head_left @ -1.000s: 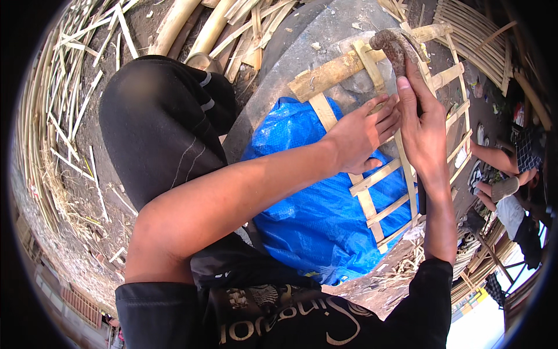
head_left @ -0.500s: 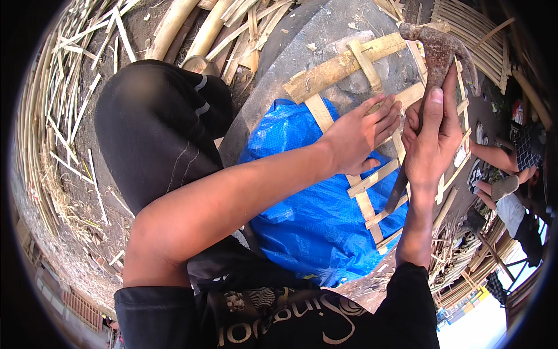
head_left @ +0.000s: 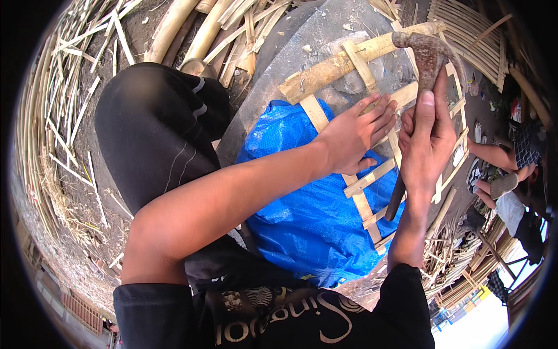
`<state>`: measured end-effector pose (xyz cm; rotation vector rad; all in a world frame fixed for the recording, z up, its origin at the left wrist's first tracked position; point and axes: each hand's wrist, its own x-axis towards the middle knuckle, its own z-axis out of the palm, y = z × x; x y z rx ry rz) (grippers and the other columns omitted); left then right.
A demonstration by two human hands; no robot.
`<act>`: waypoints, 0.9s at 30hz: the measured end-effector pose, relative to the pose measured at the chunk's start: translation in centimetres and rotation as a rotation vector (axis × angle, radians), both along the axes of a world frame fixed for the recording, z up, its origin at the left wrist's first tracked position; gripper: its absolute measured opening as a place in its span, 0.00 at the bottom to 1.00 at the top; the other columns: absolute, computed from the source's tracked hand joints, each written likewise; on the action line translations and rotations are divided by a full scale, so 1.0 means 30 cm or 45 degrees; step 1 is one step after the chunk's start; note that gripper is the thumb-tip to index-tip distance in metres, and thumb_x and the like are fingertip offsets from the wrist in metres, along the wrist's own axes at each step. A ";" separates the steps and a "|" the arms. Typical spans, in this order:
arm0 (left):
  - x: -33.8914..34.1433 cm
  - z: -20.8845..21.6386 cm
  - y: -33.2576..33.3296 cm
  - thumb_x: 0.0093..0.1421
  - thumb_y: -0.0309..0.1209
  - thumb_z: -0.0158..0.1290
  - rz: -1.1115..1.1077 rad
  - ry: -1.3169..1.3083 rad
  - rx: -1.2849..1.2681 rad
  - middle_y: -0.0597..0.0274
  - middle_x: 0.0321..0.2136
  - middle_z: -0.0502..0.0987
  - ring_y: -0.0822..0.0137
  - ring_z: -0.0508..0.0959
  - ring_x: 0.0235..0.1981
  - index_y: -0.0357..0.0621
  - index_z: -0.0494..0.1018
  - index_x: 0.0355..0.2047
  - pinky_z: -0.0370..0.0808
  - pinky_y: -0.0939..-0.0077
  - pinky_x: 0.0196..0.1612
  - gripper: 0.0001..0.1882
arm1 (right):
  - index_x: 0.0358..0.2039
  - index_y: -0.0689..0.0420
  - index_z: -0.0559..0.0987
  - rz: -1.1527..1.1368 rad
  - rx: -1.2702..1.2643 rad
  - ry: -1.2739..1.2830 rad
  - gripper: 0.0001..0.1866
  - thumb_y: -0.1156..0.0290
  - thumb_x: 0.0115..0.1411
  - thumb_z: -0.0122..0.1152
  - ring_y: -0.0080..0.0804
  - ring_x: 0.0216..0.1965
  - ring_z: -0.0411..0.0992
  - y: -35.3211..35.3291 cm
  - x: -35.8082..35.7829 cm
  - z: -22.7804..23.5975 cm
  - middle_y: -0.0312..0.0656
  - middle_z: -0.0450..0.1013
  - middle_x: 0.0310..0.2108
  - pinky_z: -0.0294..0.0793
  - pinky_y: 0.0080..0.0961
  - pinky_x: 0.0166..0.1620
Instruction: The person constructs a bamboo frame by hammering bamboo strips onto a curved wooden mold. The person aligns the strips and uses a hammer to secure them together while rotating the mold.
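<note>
My right hand [head_left: 427, 139] is wrapped round the dark handle of a rusty claw hammer [head_left: 429, 55], thumb laid along it. The hammer's head is raised over the far right part of a bamboo lattice frame [head_left: 361, 185]. My left hand [head_left: 354, 134] lies across the frame's slats, fingers stretched forward and thumb apart, pressing on them. Under its fingers shows a bit of pale slat. A thick split-bamboo piece [head_left: 331, 71] forms the frame's far edge, with a short slat [head_left: 359, 65] crossing it. What lies beneath my left palm is hidden.
Under the frame are a blue tarpaulin sack [head_left: 302, 221] and a large grey stone [head_left: 279, 78]. Bamboo poles [head_left: 206, 35] lie at the back, loose strips [head_left: 43, 122] at the left. My bent knee [head_left: 151, 128] is left of the stone. Another person's legs [head_left: 494, 157] show at the right.
The hammer and my right hand have shifted slightly left and down, and the view has moved a little. My left hand stays on the lattice in the same pose.
</note>
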<state>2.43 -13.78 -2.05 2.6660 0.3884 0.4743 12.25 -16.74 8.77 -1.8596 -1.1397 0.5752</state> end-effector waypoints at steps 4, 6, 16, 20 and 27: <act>0.027 0.036 0.002 0.64 0.61 0.44 -0.076 0.168 0.121 0.48 0.72 0.53 0.53 0.48 0.75 0.37 0.55 0.71 0.38 0.54 0.77 0.47 | 0.73 0.57 0.56 -0.053 0.218 -0.099 0.30 0.60 0.76 0.45 0.11 0.18 0.53 -0.002 -0.001 -0.013 0.29 0.57 0.18 0.53 0.13 0.20; 0.009 0.027 0.008 0.64 0.61 0.44 -0.147 0.167 0.004 0.48 0.72 0.53 0.53 0.47 0.75 0.37 0.55 0.71 0.38 0.54 0.77 0.46 | 0.73 0.57 0.58 0.085 -0.037 -0.343 0.28 0.61 0.76 0.45 0.12 0.18 0.53 0.016 0.017 -0.028 0.28 0.57 0.19 0.53 0.12 0.21; -0.001 0.003 0.008 0.64 0.60 0.45 -0.086 0.091 -0.005 0.50 0.72 0.55 0.54 0.48 0.75 0.37 0.56 0.70 0.38 0.54 0.77 0.45 | 0.73 0.52 0.59 -0.155 0.177 0.171 0.28 0.60 0.76 0.47 0.13 0.20 0.53 0.003 -0.047 0.021 0.26 0.57 0.21 0.53 0.13 0.22; 0.024 0.029 0.001 0.64 0.59 0.46 -0.026 0.146 0.120 0.50 0.72 0.55 0.54 0.48 0.75 0.37 0.55 0.71 0.38 0.54 0.77 0.46 | 0.73 0.54 0.60 -0.066 0.145 0.109 0.28 0.61 0.76 0.47 0.12 0.19 0.53 -0.025 0.007 0.002 0.27 0.57 0.21 0.53 0.13 0.21; 0.021 0.025 0.005 0.63 0.60 0.46 -0.020 0.140 0.115 0.51 0.72 0.56 0.54 0.47 0.75 0.38 0.56 0.71 0.38 0.54 0.77 0.46 | 0.73 0.54 0.59 -0.098 0.070 0.223 0.30 0.59 0.76 0.48 0.12 0.20 0.55 -0.024 -0.019 0.024 0.27 0.60 0.20 0.56 0.13 0.22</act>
